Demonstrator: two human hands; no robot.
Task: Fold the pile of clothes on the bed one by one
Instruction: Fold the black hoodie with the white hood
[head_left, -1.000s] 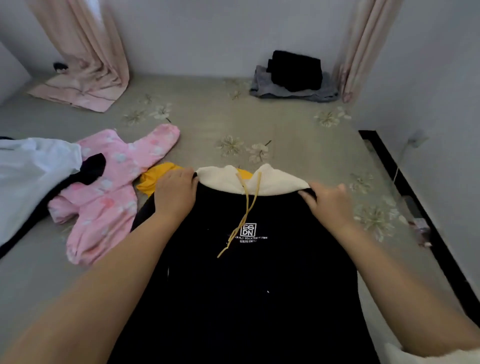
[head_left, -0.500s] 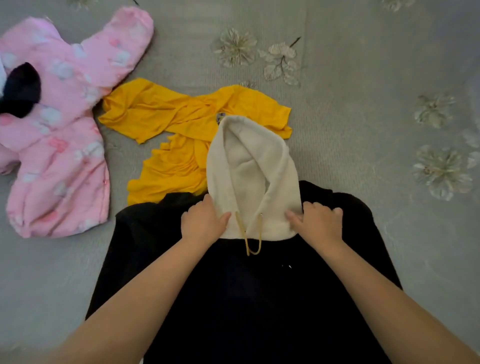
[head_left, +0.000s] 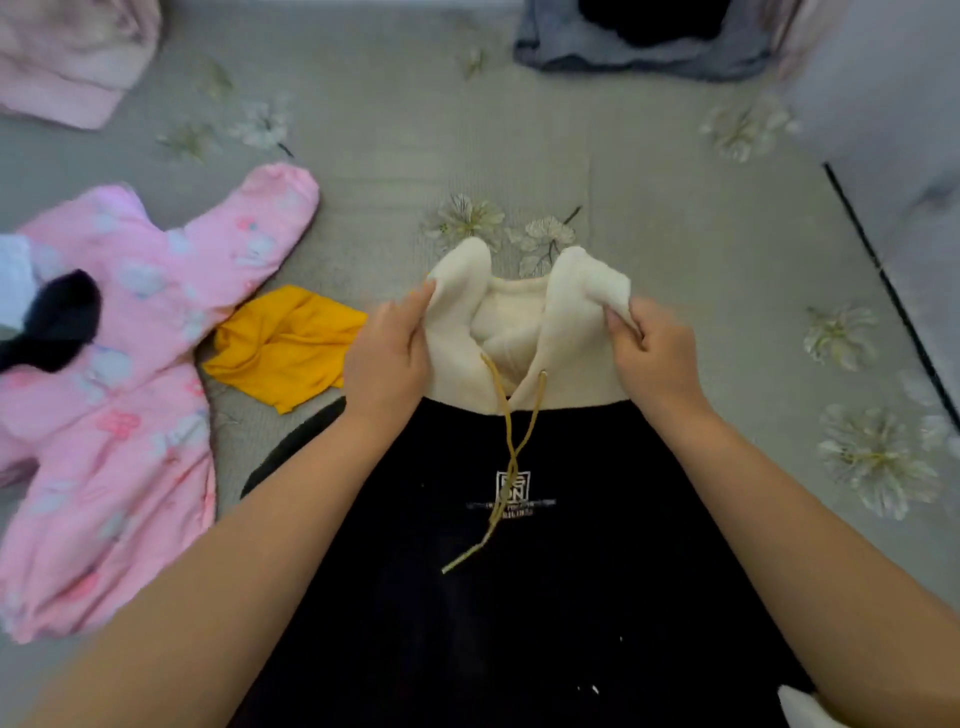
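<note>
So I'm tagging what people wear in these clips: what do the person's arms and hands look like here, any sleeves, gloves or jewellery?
Both forearms are bare right down to the bottom edge of the picture, with no sleeves in view. The left hand and the right hand are bare too: no gloves, and no rings, watch or bracelet visible on the sides that show.

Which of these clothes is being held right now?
The black hoodie: both hands grip its cream hood. The pink and yellow garments lie untouched.
</note>
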